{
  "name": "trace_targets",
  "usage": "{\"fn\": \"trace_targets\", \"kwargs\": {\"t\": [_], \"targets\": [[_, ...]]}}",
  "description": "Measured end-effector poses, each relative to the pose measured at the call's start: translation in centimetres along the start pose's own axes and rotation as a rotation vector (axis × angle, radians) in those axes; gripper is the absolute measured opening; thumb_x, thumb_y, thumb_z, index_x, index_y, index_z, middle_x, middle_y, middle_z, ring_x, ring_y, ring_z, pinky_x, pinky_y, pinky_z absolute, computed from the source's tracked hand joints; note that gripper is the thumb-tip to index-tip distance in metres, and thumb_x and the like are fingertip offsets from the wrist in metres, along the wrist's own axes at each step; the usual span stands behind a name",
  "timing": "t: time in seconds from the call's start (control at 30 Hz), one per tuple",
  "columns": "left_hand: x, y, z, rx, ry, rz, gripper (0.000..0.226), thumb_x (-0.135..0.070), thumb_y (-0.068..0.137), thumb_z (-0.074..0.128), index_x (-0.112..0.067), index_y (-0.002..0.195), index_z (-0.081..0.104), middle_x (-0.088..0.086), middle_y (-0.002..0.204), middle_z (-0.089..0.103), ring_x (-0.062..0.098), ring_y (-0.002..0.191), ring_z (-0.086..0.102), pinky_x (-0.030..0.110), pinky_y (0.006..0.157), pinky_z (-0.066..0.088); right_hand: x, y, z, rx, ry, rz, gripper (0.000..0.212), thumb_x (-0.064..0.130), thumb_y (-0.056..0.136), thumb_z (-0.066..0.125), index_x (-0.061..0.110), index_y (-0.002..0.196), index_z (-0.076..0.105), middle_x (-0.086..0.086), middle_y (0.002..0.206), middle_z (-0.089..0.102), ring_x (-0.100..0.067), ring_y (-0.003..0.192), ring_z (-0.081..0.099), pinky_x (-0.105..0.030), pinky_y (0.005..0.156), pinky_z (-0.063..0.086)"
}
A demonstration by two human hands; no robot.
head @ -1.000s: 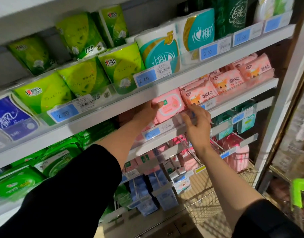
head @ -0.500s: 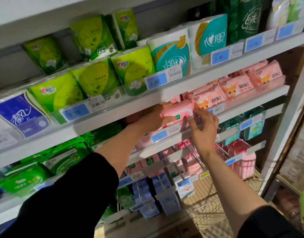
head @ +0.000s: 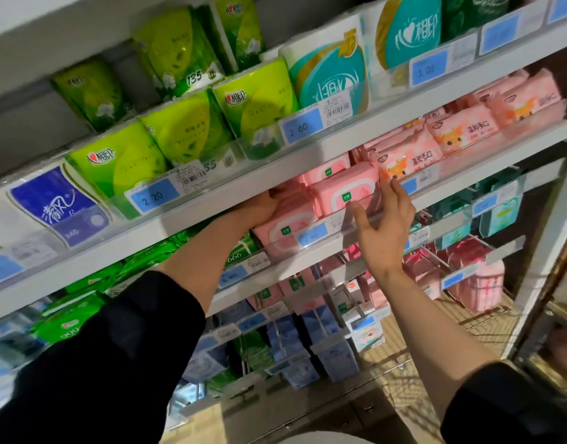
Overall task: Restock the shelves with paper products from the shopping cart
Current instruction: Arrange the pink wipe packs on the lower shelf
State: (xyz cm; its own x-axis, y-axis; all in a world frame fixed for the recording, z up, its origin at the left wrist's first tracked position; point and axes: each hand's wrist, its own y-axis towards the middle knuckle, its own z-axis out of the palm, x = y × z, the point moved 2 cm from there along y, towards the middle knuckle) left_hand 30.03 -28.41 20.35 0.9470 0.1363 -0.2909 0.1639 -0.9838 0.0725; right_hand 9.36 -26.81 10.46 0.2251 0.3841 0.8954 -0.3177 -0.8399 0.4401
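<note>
Between the hands, the soft, light, slippery pink wipes pack (head: pixel 344 187) sits on the shelf (head: pixel 323 248); right hand (head: pixel 383 224) steadies its side with relaxed fingers, left hand (head: pixel 263 205) seemingly presses neighbouring packs; best held by both ends.

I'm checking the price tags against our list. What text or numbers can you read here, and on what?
"2 20": blue price tag, top shelf rail.
"2 60": blue price tag, same rail.
"3.00": blue price tag, same rail.
"5 90": price tag under the pink wipes pack.
"135": green tissue pack.
"240": blue tissue pack.
"666": green pack, lower shelf.
Barcodes, small print and far-right tags: too blurred.
</note>
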Motion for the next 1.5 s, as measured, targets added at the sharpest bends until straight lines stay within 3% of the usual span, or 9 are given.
{"fn": "trace_targets", "kwargs": {"t": [0.17,0.43,0.73,0.9,1.03,1.17,1.27,1.37,1.5], "targets": [[-2.2,-1.0,1.1,-0.036,0.114,0.093,0.038,-0.034,0.103,0.041,-0.015,0.131,0.056,0.008,0.142,0.050,0.027,0.130,0.045,0.031,0.108,0.033,-0.2,0.0,-0.1,-0.005,-0.004,0.006,0.068,0.042,0.085,0.060,0.014,0.144,0.044,-0.004,0.152,0.034,-0.016,0.138,0.023,-0.026,0.112,0.017],[-3.7,-2.7,1.7,0.001,0.301,0.226,0.047,-0.027,0.107,0.020,-0.013,0.151,0.025,0.004,0.160,0.020,0.016,0.147,0.016,0.020,0.112,0.007,-0.1,0.1,-0.2,-0.010,-0.025,-0.005,0.065,0.044,0.085,0.059,0.012,0.141,0.049,-0.002,0.151,0.037,-0.017,0.137,0.025,-0.027,0.110,0.017],[-9.3,-0.9,2.8,0.109,-0.108,0.095,0.062,-0.050,0.100,0.034,-0.013,0.149,0.028,0.013,0.153,0.032,0.026,0.139,0.034,0.034,0.112,0.029,0.1,0.2,-0.5,0.000,-0.041,-0.030,0.064,0.043,0.083,0.058,0.010,0.138,0.053,-0.004,0.150,0.040,-0.021,0.137,0.028,-0.025,0.107,0.017],[-11.0,0.1,1.8,0.006,-0.473,0.146,0.042,-0.023,0.107,0.025,-0.014,0.145,0.041,0.011,0.117,0.059,0.018,0.093,0.052,0.001,0.062,0.038,-0.6,0.2,-0.8,0.017,-0.002,-0.037,0.064,0.044,0.082,0.059,0.013,0.138,0.053,-0.001,0.150,0.039,-0.015,0.136,0.028,-0.024,0.108,0.018],[-10.4,1.4,2.3,0.130,-0.352,-0.062,0.038,-0.014,0.105,0.034,-0.003,0.140,0.043,0.014,0.142,0.048,0.027,0.130,0.044,0.019,0.092,0.037,-0.8,0.3,-0.7,0.008,-0.004,-0.036,0.065,0.046,0.082,0.059,0.014,0.138,0.053,0.001,0.149,0.040,-0.018,0.136,0.029,-0.023,0.106,0.018],[-10.2,1.5,2.2,0.142,-0.359,-0.138,0.025,-0.001,0.099,0.038,-0.014,0.100,0.059,0.007,0.086,0.054,0.021,0.090,0.050,0.018,0.052,0.042,-0.9,0.2,-0.5,-0.001,-0.001,-0.046,0.069,0.053,0.081,0.056,0.013,0.137,0.054,-0.001,0.148,0.041,-0.019,0.135,0.029,-0.023,0.107,0.018],[-10.7,1.2,2.3,0.240,-0.504,-0.146,0.032,0.001,0.102,0.029,-0.003,0.125,0.051,0.013,0.099,0.044,0.019,0.092,0.038,0.014,0.051,0.040,-1.0,0.3,-0.4,0.001,-0.007,-0.037,0.067,0.049,0.081,0.059,0.012,0.137,0.054,-0.001,0.148,0.041,-0.020,0.135,0.030,-0.025,0.107,0.018],[-9.4,1.2,2.4,0.173,-0.611,-0.129,0.022,-0.005,0.101,0.040,-0.016,0.094,0.057,0.003,0.083,0.055,0.012,0.070,0.051,0.009,0.049,0.041,-0.9,0.3,-0.3,0.006,-0.010,-0.022,0.066,0.047,0.080,0.060,0.012,0.137,0.054,-0.002,0.148,0.040,-0.022,0.136,0.029,-0.027,0.108,0.020],[-8.6,1.5,2.4,0.174,-0.625,-0.119,0.018,-0.006,0.100,0.041,-0.014,0.102,0.057,0.000,0.083,0.055,0.010,0.073,0.052,0.015,0.058,0.043,-0.8,0.3,-0.2,-0.003,0.001,-0.013,0.065,0.047,0.081,0.061,0.012,0.135,0.055,-0.003,0.147,0.041,-0.022,0.135,0.029,-0.031,0.110,0.023]]}}
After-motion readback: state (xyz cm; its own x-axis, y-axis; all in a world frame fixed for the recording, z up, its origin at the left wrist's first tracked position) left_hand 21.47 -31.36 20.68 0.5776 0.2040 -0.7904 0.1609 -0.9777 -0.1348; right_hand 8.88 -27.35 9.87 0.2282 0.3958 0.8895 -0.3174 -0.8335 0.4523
